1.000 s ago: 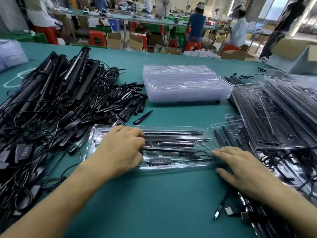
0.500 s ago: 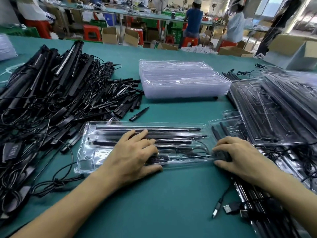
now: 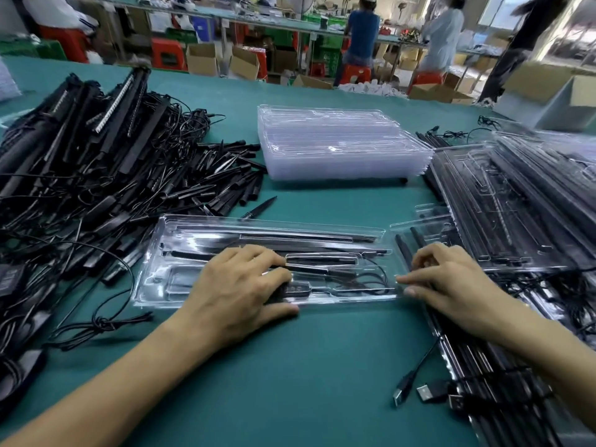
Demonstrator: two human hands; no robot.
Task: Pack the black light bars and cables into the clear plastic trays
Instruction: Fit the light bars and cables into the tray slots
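Observation:
A clear plastic tray (image 3: 154,285) lies across the green table in front of me. In its slots are black light bars (image 3: 306,237), a thin cable (image 3: 371,279) and a small black controller (image 3: 298,288). My left hand (image 3: 238,285) lies flat on the tray's middle, fingers spread over the controller and thumb along the front rim. My right hand (image 3: 451,279) is at the tray's right end, and two fingertips pinch its rim.
A big tangle of loose black light bars and cables (image 3: 80,172) fills the left side. A stack of empty clear trays (image 3: 338,146) stands behind. Packed trays (image 3: 516,204) pile up on the right, and USB plugs (image 3: 419,388) lie near the front. People work at far benches.
My left hand slid from the tray's left part to its middle, over the controller. My right hand's fingers went from curled to stretched onto the tray's right rim.

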